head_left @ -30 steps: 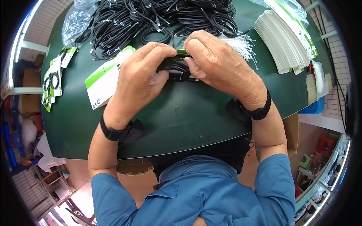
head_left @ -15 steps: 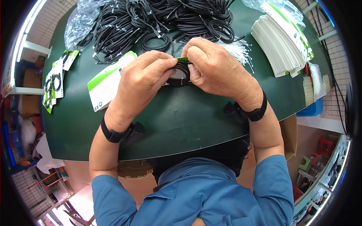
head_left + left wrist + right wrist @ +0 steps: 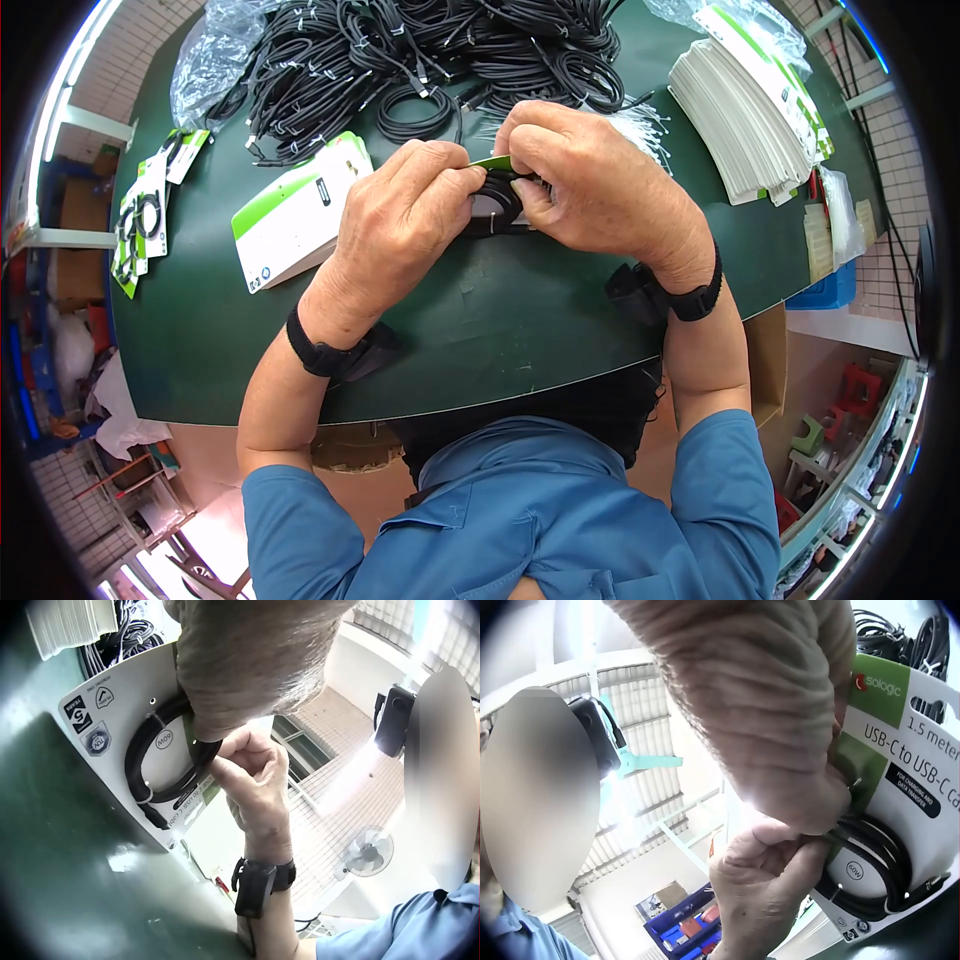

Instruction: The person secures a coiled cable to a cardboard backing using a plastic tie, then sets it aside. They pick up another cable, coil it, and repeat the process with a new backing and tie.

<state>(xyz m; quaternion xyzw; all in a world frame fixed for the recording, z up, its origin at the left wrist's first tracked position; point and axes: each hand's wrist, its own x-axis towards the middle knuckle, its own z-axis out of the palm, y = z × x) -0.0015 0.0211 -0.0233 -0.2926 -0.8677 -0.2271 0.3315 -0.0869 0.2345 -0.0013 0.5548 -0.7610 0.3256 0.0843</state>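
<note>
Between both hands stands a white and green packaging card [image 3: 881, 746] printed for a USB-C to USB-C cable, with its face tilted away from the body. A coiled black cable [image 3: 135, 769] lies on the card's face, fastened with thin white ties. My left hand [image 3: 410, 205] pinches the card's edge by the coil between thumb and fingers. Opposite it, my right hand [image 3: 595, 185] pinches the same edge with thumb and curled index finger. A short tie end [image 3: 856, 782] sticks out beside the right fingers. The fingertips are partly hidden behind the hands.
A big pile of coiled black cables [image 3: 330, 75] lies at the back. White ties [image 3: 640, 130] are scattered right of it. Card stacks stand at left [image 3: 290, 225] and right [image 3: 735, 120]. Carded cables [image 3: 150, 215] lie at the far left, near a plastic bag [image 3: 205, 70].
The card and coil have tilted, so more of the cable ring shows in the head view. Both hands have shifted slightly right since half a second ago, still pinching the edge.
</note>
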